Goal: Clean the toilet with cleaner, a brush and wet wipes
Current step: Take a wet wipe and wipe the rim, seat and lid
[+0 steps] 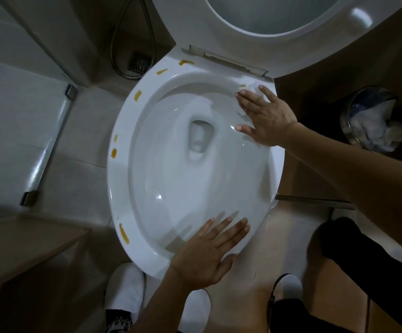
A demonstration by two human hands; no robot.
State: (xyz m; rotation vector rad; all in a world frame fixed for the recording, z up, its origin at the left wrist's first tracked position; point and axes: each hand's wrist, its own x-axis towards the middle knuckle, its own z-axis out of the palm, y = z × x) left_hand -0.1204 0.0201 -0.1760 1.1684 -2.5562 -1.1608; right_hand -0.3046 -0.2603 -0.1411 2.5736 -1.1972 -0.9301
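The white toilet bowl (123, 179) fills the middle of the view, with its seat and lid (255, 25) raised at the top. Several yellow-brown stains (124, 233) dot the left rim. My right hand (264, 117) lies flat with straight fingers on the far right rim, pressing a white wet wipe (252, 87) that shows beyond the fingertips. My left hand (209, 254) rests flat with spread fingers on the near rim and holds nothing. No cleaner bottle or brush is in view.
A metal waste bin (375, 118) with crumpled white paper stands right of the toilet. A floor drain (140, 60) and a shower hose (120, 44) lie at the upper left. A glass shower door (48, 145) is on the left. My white slippers (125, 287) stand below the bowl.
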